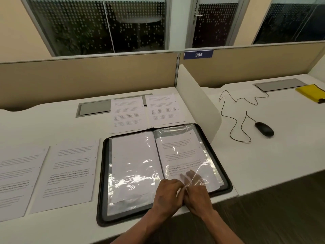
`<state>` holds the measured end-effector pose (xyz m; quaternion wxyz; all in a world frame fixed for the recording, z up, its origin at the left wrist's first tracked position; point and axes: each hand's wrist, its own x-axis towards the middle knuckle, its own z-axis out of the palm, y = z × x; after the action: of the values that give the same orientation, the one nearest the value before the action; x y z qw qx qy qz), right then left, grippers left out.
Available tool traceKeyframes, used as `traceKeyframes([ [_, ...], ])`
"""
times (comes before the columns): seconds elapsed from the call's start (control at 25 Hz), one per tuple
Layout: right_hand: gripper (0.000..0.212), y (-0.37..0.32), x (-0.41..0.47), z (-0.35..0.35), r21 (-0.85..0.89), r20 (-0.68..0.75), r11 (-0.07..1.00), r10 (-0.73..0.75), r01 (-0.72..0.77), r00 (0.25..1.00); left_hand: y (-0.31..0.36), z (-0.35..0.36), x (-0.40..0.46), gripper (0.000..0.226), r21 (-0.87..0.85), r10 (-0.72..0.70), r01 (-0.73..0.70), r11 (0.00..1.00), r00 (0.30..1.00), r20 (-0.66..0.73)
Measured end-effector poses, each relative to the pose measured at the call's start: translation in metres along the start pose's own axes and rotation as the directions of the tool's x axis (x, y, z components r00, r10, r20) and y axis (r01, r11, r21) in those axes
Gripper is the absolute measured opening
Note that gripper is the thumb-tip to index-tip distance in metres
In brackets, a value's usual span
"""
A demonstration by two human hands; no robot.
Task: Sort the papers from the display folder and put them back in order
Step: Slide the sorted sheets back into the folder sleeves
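Observation:
A black display folder lies open on the white desk. Its left clear sleeve holds a blank-looking sheet. In the right sleeve sits a printed page, slightly askew. My left hand pinches the sleeve's lower edge near the spine. My right hand has its fingers slipped inside that sleeve, visible through the plastic on the page. Two printed sheets lie on the desk left of the folder, and two more lie behind it.
A white divider panel stands right of the folder. On the neighbouring desk are a black mouse with a looping cable and a yellow cloth. A beige partition backs the desks. The desk edge runs just below the folder.

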<state>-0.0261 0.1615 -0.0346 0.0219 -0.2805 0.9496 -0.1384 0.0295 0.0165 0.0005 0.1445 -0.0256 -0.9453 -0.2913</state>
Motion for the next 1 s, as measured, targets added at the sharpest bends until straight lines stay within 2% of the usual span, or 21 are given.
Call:
traceKeyframes([
  [0.12, 0.061, 0.004, 0.010, 0.004, -0.039, 0.012, 0.999, -0.025, 0.025, 1.000, -0.002, 0.002, -0.001, 0.018, -0.028, 0.011, -0.011, 1.000, 1.000, -0.030],
  [0.32, 0.087, 0.013, 0.026, 0.018, -0.140, 0.149, 0.988, -0.043, 0.064, 0.988, -0.005, 0.003, 0.001, 0.011, -0.092, 0.029, -0.034, 0.995, 0.998, -0.063],
  [0.4, 0.083, 0.013, 0.027, 0.017, -0.168, 0.137, 0.983, -0.052, 0.075, 0.989, -0.005, 0.002, 0.001, 0.010, -0.103, 0.041, -0.050, 0.993, 0.996, -0.080],
  [0.56, 0.067, 0.008, 0.028, 0.012, -0.103, 0.150, 0.994, -0.014, 0.030, 0.989, -0.005, 0.002, -0.003, 0.011, -0.107, 0.027, -0.034, 0.994, 0.997, -0.072],
  [0.6, 0.068, 0.008, 0.030, 0.013, -0.081, 0.116, 0.996, -0.019, 0.029, 0.993, -0.006, 0.002, -0.004, 0.011, -0.110, 0.019, -0.027, 0.994, 0.997, -0.069],
  [0.68, 0.079, 0.005, 0.034, 0.006, -0.018, 0.182, 1.000, -0.016, 0.020, 0.983, -0.005, 0.001, -0.005, 0.010, -0.122, 0.011, -0.020, 0.992, 0.997, -0.074],
  [0.76, 0.073, 0.003, 0.030, 0.000, -0.004, 0.109, 0.999, -0.031, 0.031, 0.994, -0.003, -0.001, -0.005, 0.009, -0.137, 0.008, -0.021, 0.990, 0.995, -0.097],
  [0.8, 0.062, 0.002, 0.021, -0.001, 0.027, 0.020, 0.999, -0.038, 0.038, 0.999, -0.003, -0.001, -0.005, 0.010, -0.145, 0.000, -0.016, 0.989, 0.994, -0.113],
  [0.84, 0.049, 0.000, 0.008, -0.003, 0.136, -0.073, 0.990, -0.014, 0.024, 0.997, -0.003, -0.002, -0.006, 0.010, -0.154, -0.015, -0.004, 0.988, 0.992, -0.122],
  [0.92, 0.025, -0.008, -0.022, -0.021, 0.344, -0.165, 0.937, 0.124, -0.060, 0.979, -0.004, -0.002, -0.007, 0.010, -0.172, -0.059, 0.037, 0.984, 0.991, -0.123],
  [0.96, 0.018, -0.008, -0.034, -0.030, 0.419, -0.251, 0.901, 0.233, -0.111, 0.940, -0.005, -0.002, -0.008, 0.009, -0.179, -0.080, 0.059, 0.982, 0.990, -0.116],
  [1.0, 0.022, -0.006, -0.040, -0.040, 0.452, -0.357, 0.872, 0.369, -0.188, 0.858, -0.006, -0.001, -0.008, 0.009, -0.184, -0.091, 0.069, 0.980, 0.990, -0.112],
])
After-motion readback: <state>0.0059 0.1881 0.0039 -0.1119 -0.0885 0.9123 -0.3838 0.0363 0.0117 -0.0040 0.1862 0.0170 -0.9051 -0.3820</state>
